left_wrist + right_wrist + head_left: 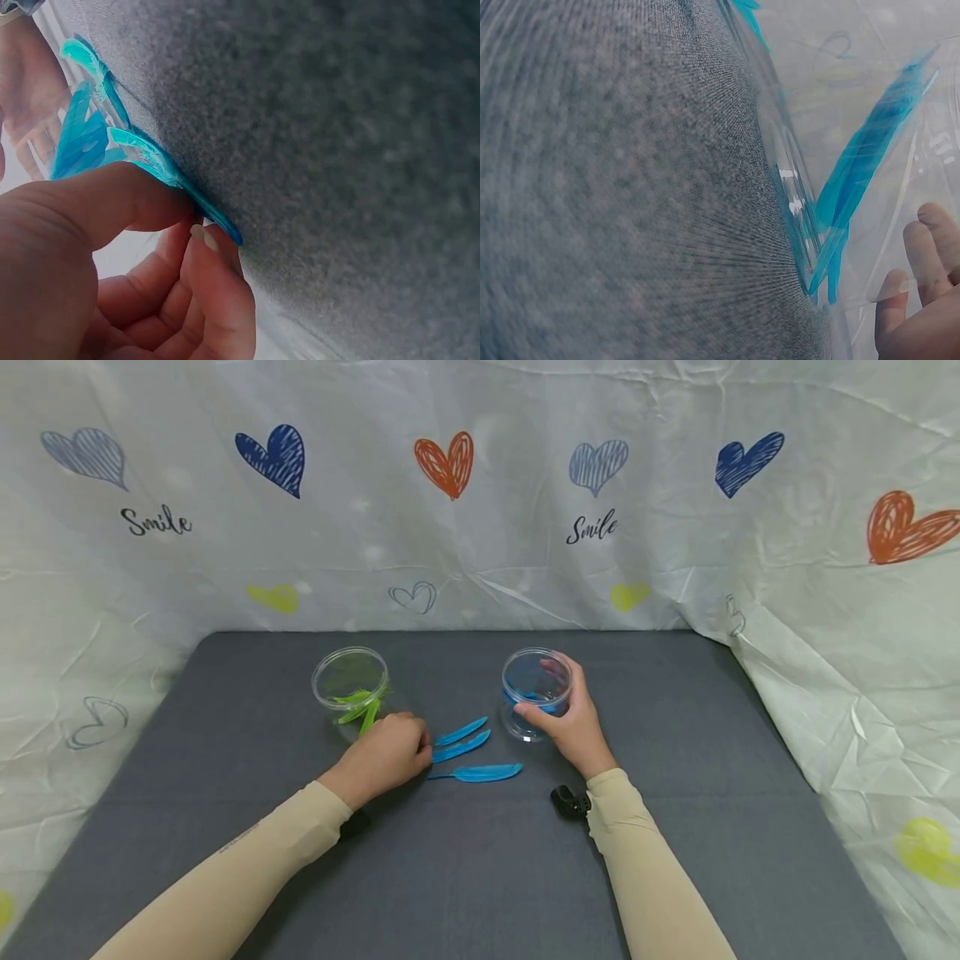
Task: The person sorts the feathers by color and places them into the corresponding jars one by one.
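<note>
My left hand (390, 752) is low over the table, its thumb and fingertips pinching the quill end of a blue feather (161, 161). Several blue feathers lie near these fingers; the nearest to me (487, 772) lies apart from the hand. With the fingers and thumb around its side, my right hand (573, 718) grips a clear round jar (531, 737) standing on the table. Inside that jar are blue feathers (870, 150), seen through the wall in the right wrist view.
A second clear jar (330, 697) stands left of centre, holding green feathers (360, 703), just beyond my left hand. Grey cloth (465, 877) covers the table. A white curtain with printed hearts (510, 543) hangs behind. A black device (570, 802) sits at my right wrist.
</note>
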`<state>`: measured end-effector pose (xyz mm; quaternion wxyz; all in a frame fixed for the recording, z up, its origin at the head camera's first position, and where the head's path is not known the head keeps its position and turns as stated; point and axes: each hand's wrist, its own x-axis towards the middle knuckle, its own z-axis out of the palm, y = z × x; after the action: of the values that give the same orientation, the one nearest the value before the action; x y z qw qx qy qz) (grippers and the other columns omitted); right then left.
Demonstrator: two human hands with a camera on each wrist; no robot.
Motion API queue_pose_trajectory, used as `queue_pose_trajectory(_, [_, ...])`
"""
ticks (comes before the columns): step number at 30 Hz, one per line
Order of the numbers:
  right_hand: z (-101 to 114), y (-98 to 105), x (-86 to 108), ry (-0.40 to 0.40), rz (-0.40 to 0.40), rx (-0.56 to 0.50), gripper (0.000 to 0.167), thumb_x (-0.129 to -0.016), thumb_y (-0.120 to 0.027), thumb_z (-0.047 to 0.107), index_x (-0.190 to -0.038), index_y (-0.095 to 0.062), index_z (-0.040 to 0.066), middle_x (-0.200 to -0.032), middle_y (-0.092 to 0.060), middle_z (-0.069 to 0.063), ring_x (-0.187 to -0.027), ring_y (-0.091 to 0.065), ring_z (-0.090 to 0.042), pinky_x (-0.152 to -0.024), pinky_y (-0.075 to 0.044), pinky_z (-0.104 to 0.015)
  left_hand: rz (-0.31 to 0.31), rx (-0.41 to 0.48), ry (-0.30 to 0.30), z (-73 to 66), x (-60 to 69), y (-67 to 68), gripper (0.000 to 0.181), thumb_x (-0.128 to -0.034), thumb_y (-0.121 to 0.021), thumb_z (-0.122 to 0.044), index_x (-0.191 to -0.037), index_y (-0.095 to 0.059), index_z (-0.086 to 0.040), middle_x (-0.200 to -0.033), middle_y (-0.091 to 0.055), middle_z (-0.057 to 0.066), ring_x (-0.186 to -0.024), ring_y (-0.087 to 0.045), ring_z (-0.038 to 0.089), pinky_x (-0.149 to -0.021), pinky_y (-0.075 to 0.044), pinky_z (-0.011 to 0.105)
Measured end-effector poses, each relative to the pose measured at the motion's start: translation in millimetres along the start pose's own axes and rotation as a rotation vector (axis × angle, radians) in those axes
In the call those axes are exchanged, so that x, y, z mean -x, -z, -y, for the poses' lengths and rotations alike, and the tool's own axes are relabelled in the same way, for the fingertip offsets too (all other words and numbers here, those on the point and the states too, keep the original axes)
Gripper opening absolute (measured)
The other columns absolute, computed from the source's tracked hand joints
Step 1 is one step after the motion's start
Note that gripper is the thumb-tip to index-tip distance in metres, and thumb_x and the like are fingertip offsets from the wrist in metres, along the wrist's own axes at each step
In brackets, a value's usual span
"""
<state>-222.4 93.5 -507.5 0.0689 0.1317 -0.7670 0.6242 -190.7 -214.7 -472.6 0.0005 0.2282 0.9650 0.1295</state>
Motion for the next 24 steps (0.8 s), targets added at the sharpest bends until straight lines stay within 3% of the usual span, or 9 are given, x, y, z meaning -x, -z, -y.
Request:
queue_pose_trajectory(14, [-0.3,-1.6,-2.4,-0.004,0.001,-0.009,0.091,-0.092,-0.088,0.03,-0.165,-0.032,0.033,-0.165,-0.048,-0.002,-0.157,-0.043,-0.031,-0.128,-0.037,-0.057,0.013,0.039,0.041,0.6,-0.5,5.4,0.02,-0.0873,-0.07,-0.008,-0.07,-0.065,-0.017,-0.065,-0.059,-0.005,-0.056,-0.051,0.01,-0.056,-0.043,0.027])
queue_pose_trajectory(24, [-0.1,-1.2,-0.2,-0.007,-0.004,0.009,0.093,-0.092,-0.089,0.034,-0.165,-0.032,0.034,-0.165,-0.048,0.0,-0.157,-0.044,-0.024,-0.129,-0.037,-0.054,-0.005,0.057,0.002,3.3,2.4,6.8,0.021,-0.0884,-0.071,-0.002,-0.074,-0.065,-0.016,-0.067,-0.058,-0.004,-0.058,-0.05,0.01,-0.058,-0.043,0.028])
